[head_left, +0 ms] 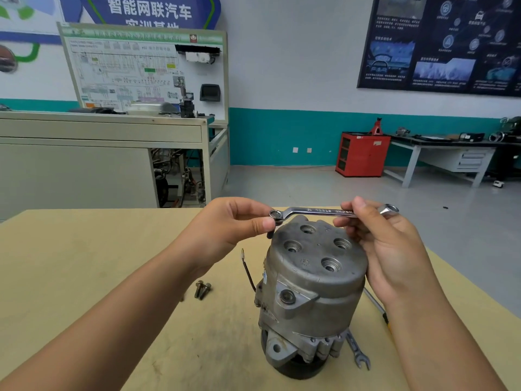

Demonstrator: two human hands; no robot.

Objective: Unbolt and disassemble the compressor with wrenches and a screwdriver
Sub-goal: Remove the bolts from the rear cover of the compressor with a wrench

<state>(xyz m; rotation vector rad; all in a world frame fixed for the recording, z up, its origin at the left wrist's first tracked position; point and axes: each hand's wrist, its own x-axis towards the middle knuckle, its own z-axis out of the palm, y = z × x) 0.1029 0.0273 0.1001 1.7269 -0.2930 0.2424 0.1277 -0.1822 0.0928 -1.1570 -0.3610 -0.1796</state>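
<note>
Compressor [313, 292] stands on end on the tan table [98, 263], dark pulley end down and its rounded cast head up, nearer the table's right edge than its left. That right edge runs diagonally just behind the right forearm, and the far edge lies just beyond both hands. To the left of the housing a broad stretch of scuffed, matte tabletop lies open, broken only by two loose bolts [203, 289] lying side by side. The housing is dull grey cast metal, mottled and slightly grimy, with four round recessed ports in the top face, a hexagonal plug on a triangular boss at the side and a mounting ear with a hole low down. A thin black wire [248, 269] with a pale tip curves up from its left flank. A polished ring spanner [324, 211] is held level just above the head, its offset ends bent downwards. The left hand [234, 224] pinches the left ring between thumb and curled fingers, and a short dark stub shows below the thumb. The right hand [386, 241] has its fingers curled round the shaft near the right ring, palm close beside the housing. On the table to the right, close to the base, lies an open-ended spanner [358, 351], and a slim screwdriver [376, 304] is partly hidden under the right forearm. Beyond the table there is grey floor and a red cabinet [362, 153] against the wall.
</note>
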